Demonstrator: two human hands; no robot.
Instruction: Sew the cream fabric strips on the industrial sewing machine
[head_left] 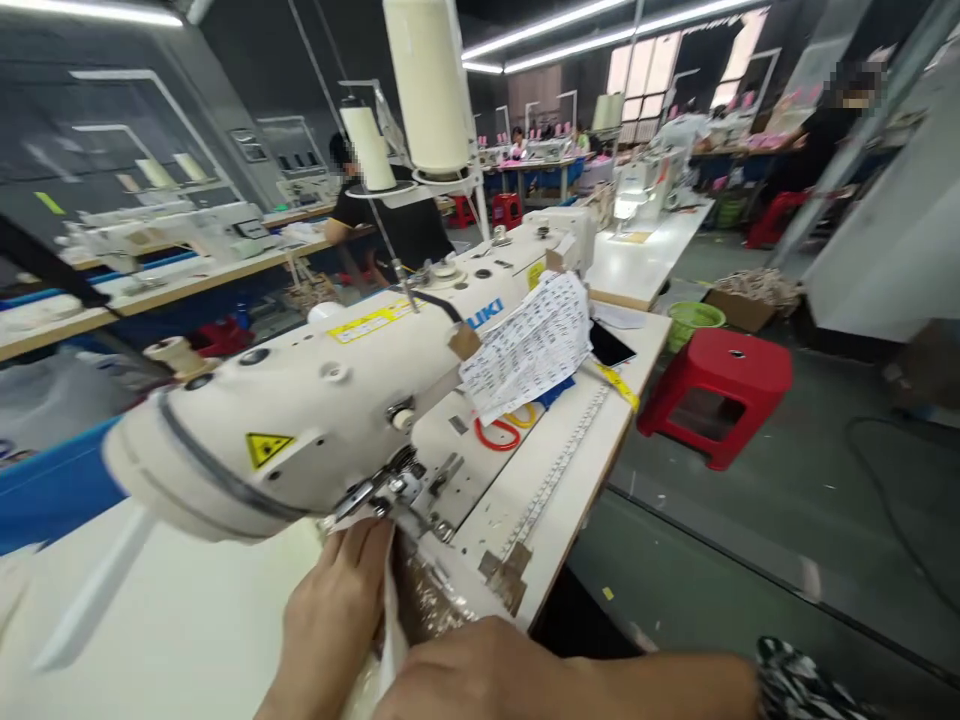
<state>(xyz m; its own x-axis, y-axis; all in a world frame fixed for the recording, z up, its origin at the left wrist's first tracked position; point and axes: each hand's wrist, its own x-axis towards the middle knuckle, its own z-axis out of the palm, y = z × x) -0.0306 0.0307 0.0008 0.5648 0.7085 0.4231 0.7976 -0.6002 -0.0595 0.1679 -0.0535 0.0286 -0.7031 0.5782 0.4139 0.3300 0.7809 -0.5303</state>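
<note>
A white sewing machine (315, 400) stands on a white table (555, 490), its needle and presser foot (394, 490) just ahead of my hands. My left hand (334, 615) lies flat on white fabric (390, 640) at the needle, fingertips near the presser foot. My right hand (480, 675) rests lower right, fingers curled on the same fabric over a shiny brownish piece (427, 600). The fabric runs between both hands under the foot.
A sheet of printed labels (532, 345) hangs on the machine, red-handled scissors (499, 432) and a phone (611, 345) behind it. A thread cone (431, 85) stands above. A red stool (716, 390) and green basket (694, 320) are on the floor right. Other people work at far tables.
</note>
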